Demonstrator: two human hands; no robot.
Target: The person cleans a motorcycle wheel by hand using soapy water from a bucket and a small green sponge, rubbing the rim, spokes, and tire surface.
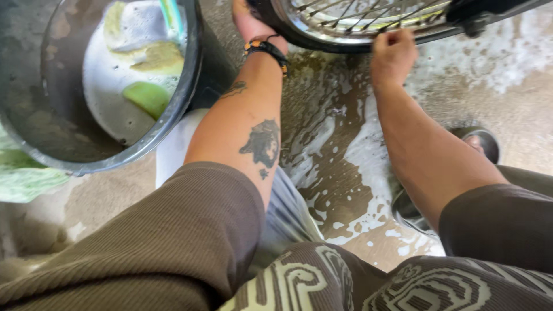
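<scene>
Nearest you, your brown ribbed sleeves and patterned shirt fill the bottom edge. Your forearms reach away over wet concrete floor [322, 173] streaked with soapsuds. A grey bucket [173, 115] stands at upper left, just beside your left forearm; inside, green and yellowish sponges [148, 97] lie in foamy water. A dark shoe [481, 141] shows near your right arm.

Farther out, your right hand [393, 53] is curled into a closed fist pressed against the chrome rim of the spoked wheel [357, 20]; whether it holds a cloth cannot be told. Your left hand [249, 23], with a beaded bracelet [266, 47] at the wrist, lies on the black tyre at the wheel's left side, its fingers cut off by the top edge, so its grip cannot be told. Open, soapy floor lies between your arms.
</scene>
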